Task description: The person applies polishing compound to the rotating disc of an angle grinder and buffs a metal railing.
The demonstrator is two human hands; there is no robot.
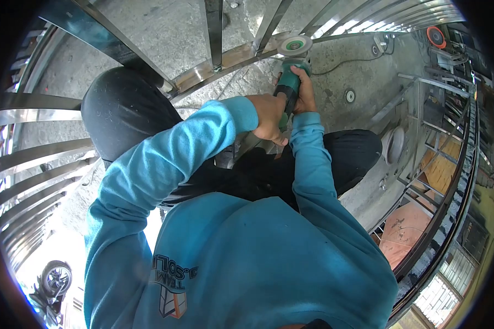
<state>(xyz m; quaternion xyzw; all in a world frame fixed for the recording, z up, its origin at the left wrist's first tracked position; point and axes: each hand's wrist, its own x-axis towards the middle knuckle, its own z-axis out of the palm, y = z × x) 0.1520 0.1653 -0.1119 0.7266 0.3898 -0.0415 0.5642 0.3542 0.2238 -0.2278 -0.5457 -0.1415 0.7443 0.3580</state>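
A teal-green angle grinder [289, 82] is held in front of me, with a pale round disc [295, 45] at its far end. My left hand [269, 115] is closed around the rear of the grinder's body. Nearer the disc, my right hand [305, 94] wraps the body from the other side. The disc lies beside a shiny metal rail [236, 57] of a barred frame; whether they touch I cannot tell. Parts of the grinder are hidden beneath my fingers.
Metal bars [213, 33] fan out ahead and to my left. A cable [340, 64] runs across the concrete floor [335, 49]. On the right lie a loose disc [349, 95], a larger round metal piece [393, 146] and a metal rack [422, 189]. A motorcycle wheel [56, 278] shows at lower left.
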